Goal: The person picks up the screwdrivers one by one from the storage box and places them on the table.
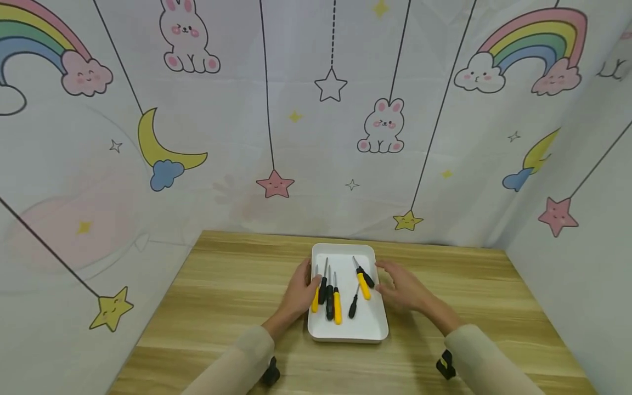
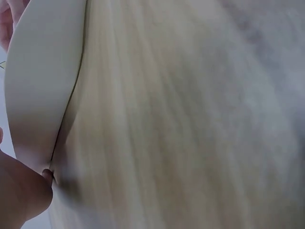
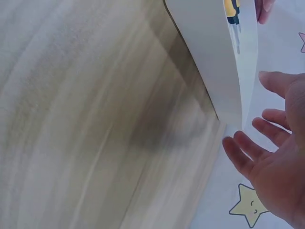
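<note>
Tools (image 1: 330, 302) already in the tray (image 1: 362, 327), left hand (image 1: 299, 285) grips its side; right hand (image 1: 404, 288) spreads alongside, not yet holding.

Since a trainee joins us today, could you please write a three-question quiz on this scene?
1. Multiple choice: how many yellow handles can be seen in the white tray?
A) one
B) three
C) six

2. True or false: the right hand is gripping a screwdriver.

3. Fill in: the thumb reaching over the white tray's rim belongs to the ____ hand.

Key:
1. B.
2. False: the right hand holds nothing, its fingers spread beside the white tray.
3. Left: it is the left hand.
</note>
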Available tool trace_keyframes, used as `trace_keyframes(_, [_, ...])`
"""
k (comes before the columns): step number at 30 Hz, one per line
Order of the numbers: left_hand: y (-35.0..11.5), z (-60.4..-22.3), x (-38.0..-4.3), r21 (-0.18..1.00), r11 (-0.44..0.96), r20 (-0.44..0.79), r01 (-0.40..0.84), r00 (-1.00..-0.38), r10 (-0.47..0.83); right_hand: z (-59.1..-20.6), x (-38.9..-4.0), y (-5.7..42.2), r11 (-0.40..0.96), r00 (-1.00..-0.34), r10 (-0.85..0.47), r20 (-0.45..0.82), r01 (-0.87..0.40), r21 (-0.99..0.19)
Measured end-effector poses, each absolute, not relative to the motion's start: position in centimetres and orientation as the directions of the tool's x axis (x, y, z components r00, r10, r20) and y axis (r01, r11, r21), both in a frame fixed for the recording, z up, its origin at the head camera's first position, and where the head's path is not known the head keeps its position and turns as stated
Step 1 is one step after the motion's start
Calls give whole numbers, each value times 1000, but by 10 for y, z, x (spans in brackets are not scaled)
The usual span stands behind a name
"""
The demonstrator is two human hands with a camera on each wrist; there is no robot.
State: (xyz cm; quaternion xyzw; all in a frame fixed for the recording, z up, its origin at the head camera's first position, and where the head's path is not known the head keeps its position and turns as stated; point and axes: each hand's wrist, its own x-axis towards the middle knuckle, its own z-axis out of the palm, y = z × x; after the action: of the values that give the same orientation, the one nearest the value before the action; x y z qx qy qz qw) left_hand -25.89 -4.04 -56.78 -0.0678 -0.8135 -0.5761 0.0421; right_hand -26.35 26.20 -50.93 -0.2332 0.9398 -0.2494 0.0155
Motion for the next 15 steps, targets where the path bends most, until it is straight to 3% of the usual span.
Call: trace_keyframes(15, [-41,-579,-257,868,460,137,185,-981,137,-497,-281,253,791,-861,-508,2,-468,-393])
